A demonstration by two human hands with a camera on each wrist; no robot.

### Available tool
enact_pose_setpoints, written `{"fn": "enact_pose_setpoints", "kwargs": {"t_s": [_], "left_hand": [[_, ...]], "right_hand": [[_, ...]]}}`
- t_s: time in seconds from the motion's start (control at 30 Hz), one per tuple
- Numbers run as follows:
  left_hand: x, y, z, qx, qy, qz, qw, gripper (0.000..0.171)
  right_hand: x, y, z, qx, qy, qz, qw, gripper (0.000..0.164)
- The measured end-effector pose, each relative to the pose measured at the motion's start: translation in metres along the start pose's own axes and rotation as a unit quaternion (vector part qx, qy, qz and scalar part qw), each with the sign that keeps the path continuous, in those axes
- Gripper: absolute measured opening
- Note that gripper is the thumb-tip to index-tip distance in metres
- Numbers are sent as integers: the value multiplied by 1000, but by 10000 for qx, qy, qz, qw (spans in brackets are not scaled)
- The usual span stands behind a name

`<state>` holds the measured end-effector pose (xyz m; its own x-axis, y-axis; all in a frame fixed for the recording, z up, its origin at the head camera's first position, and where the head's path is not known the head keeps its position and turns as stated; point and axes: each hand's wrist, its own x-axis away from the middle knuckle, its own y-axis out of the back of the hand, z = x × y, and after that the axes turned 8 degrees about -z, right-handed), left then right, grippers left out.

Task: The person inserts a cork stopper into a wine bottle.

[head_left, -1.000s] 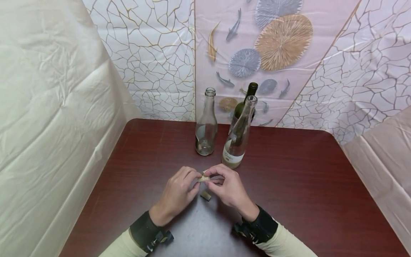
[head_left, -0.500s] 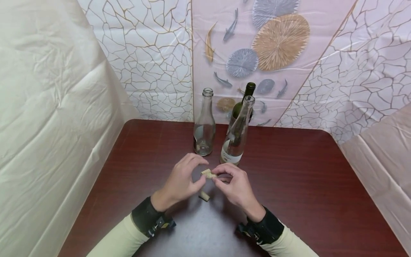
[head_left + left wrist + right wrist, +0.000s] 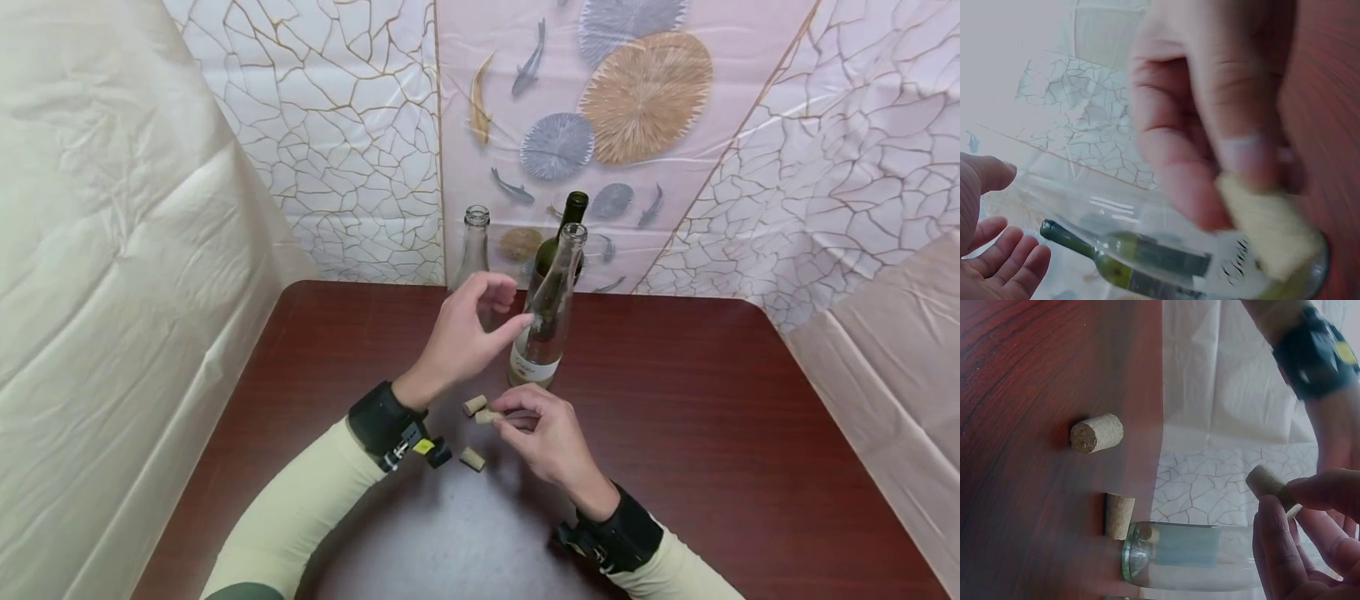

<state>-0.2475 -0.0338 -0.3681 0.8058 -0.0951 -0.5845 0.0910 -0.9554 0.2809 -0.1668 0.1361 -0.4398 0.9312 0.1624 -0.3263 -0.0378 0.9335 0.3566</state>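
Observation:
My right hand [image 3: 543, 437] pinches a cork [image 3: 486, 416] between thumb and fingers, low over the table; in the left wrist view this cork [image 3: 1272, 228] overlaps the bottle label. My left hand [image 3: 467, 333] is raised, thumb spread from loosely bent fingers, holding nothing. Its thumb overlaps the clear labelled bottle [image 3: 534, 368], and the hand hides much of another clear bottle [image 3: 476, 237]. Two more corks lie on the table: one [image 3: 475, 405] beside the held cork, one [image 3: 472, 458] nearer the front. In the right wrist view, a small tan piece [image 3: 1149, 533] shows through a bottle's glass near its base.
A dark green bottle [image 3: 576, 207] stands upright right behind the clear labelled one. All the bottles are on a reddish-brown table [image 3: 720, 433], near its back edge. Patterned cloth [image 3: 360, 167] hangs behind, and plain pale cloth [image 3: 135, 333] hangs at the left.
My left hand has let go of the cork that both hands were touching and moved up and forward to the bottles. The right hand keeps the cork, nearly in place.

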Motion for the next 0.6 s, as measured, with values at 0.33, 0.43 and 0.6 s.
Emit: {"fn": "enact_pose_setpoints", "kwargs": {"t_s": [0.33, 0.43, 0.6], "left_hand": [[-41, -26, -10, 378, 443, 120, 9982, 55], [-48, -33, -9, 308, 602, 306, 9972, 58], [-51, -43, -3, 334, 756, 472, 9955, 53]], "right_hand": [[2, 3, 1, 309, 97, 64, 9995, 18], [3, 3, 0, 407, 138, 40, 9991, 18], [5, 5, -2, 568, 296, -11, 9979, 18]]}}
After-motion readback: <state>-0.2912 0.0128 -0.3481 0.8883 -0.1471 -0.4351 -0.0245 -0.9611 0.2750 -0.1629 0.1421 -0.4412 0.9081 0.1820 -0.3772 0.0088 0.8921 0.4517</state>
